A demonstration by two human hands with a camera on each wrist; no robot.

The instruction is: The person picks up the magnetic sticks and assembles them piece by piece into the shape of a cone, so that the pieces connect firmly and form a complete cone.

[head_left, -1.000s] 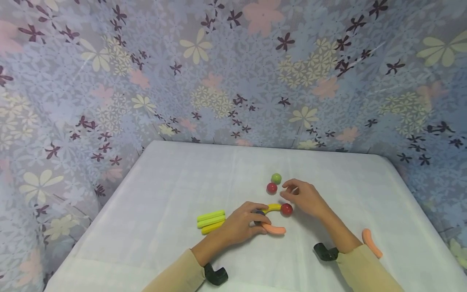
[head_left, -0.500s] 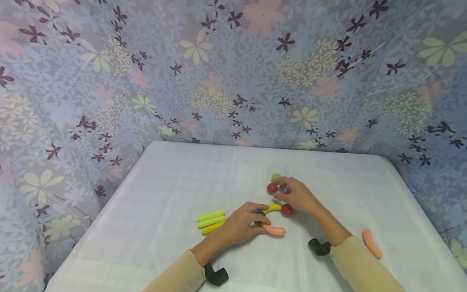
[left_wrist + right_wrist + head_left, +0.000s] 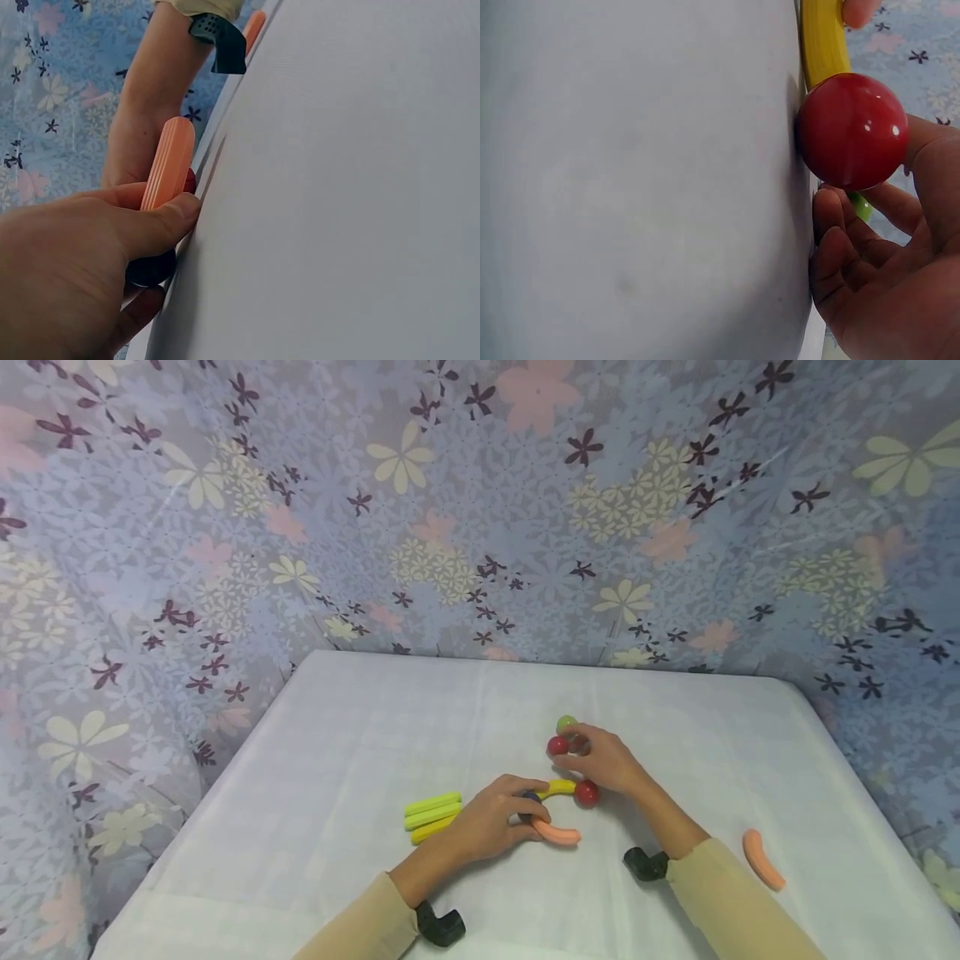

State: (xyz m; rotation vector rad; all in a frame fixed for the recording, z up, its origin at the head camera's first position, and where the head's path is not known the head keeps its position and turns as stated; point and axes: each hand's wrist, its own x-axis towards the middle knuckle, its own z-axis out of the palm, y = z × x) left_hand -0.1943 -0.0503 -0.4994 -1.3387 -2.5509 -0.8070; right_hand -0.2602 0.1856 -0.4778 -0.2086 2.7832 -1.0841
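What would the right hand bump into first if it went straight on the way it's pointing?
Most likely the farther red ball, which shows just ahead of the right hand, by its thumb and forefinger, in the head view; depth is unclear, so they might already be touching.

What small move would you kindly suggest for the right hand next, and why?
I would probably have the right hand gently close its thumb and forefinger on the red ball beside the green ball: in the head view both digits flank it, though contact is hard to judge, and the left hand is holding a curved orange piece.
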